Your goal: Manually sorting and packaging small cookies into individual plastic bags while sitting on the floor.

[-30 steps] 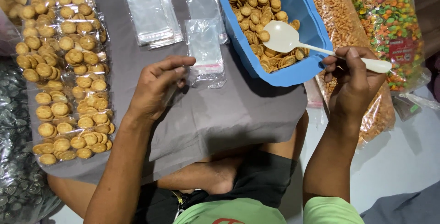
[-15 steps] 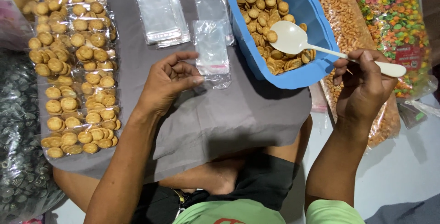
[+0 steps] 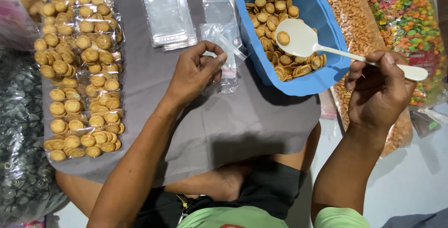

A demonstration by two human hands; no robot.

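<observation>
Grey cloth (image 3: 224,120) over the lap, left hand (image 3: 196,71) pinching a clear bag (image 3: 226,53), right hand (image 3: 380,90) gripping a white spoon (image 3: 303,39) above the blue tub (image 3: 322,18), packed biscuits (image 3: 79,74) leftward, pale floor (image 3: 415,181) below.

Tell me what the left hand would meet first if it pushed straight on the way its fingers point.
Probably the blue tub: the left hand, pinching a clear bag, points right toward the tub's near wall. Depth is unclear.

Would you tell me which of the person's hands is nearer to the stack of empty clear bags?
Left. The left hand pinches a small clear bag just below the stack of empty clear bags; the right hand holds the white spoon beyond the blue tub.
</observation>
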